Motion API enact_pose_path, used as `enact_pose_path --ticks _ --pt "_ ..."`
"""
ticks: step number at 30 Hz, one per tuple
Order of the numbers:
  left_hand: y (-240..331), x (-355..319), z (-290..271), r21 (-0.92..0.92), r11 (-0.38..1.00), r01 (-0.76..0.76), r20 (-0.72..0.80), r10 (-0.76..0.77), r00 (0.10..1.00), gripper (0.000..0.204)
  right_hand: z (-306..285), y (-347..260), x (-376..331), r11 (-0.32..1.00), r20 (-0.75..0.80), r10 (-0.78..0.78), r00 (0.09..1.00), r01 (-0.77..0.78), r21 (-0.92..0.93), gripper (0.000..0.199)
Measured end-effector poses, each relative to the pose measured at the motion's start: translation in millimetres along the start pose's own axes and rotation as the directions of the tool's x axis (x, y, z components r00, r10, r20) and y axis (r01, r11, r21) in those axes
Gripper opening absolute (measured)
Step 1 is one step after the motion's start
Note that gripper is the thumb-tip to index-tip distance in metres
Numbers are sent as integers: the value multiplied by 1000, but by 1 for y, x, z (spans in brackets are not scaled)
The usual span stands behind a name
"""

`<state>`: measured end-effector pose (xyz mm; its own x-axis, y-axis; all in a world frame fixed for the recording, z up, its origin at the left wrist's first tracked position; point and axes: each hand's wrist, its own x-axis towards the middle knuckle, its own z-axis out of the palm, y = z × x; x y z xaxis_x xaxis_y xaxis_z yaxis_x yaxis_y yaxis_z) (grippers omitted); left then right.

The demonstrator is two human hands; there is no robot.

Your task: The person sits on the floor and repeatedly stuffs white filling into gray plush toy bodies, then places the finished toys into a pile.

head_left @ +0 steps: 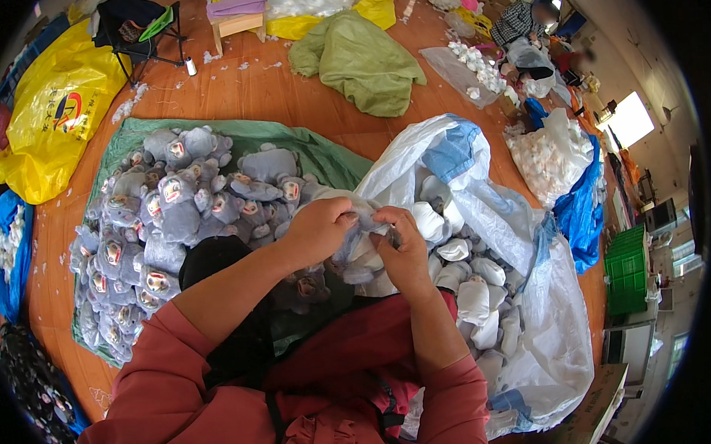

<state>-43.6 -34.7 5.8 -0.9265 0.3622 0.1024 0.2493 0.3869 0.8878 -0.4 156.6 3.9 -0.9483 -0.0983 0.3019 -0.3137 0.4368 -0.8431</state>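
At the far left, a blue bag (24,236), cut off by the dark rim. Next, a yellow sack (42,136) with a coloured emblem and dark lettering; beyond, a black folding chair (116,16). On a green sheet (320,140), a heap of grey plush toys (164,202), partly hidden behind the left forearm (239,290) and a black shape (214,260) too dark to identify. Near centre, left hand (320,233) with thumb and forefinger pinched on a grey-and-white plush piece (357,265), between heap and white sack, half covered by the 2 hands. Beyond, an olive cloth (365,71). Then the right hand (404,251), thumb and forefinger clamped on the same piece; cannot tell how the other fingers sit. Alongside, an open white sack (562,316) of grey-and-white pieces (478,296), partly behind the right forearm (435,322). Farther right, 1 blurred person (517,24), a cardboard box (594,406) with faint printing and a green crate (627,262).
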Motion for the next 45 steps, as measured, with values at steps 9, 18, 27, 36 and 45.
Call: enact_pose_path --ticks 9,18,27,36,45 --pt "8 3 -13 -24 987 157 96 -154 983 24 0 2 1 984 -41 -124 991 117 -136 26" --pt "2 0 -13 94 986 140 139 -152 979 24 7 9 0 990 3 -83 997 83 -112 25" --pt "0 3 -27 55 994 95 311 -108 944 22 16 11 -2 981 -48 -160 986 154 -117 21" --pt "10 5 -47 -67 964 257 378 -214 901 23 18 5 -4 924 -131 -375 918 358 -136 27" --pt "9 6 -40 -110 965 239 341 -190 921 16 15 4 -6 946 -181 -319 930 323 -6 30"
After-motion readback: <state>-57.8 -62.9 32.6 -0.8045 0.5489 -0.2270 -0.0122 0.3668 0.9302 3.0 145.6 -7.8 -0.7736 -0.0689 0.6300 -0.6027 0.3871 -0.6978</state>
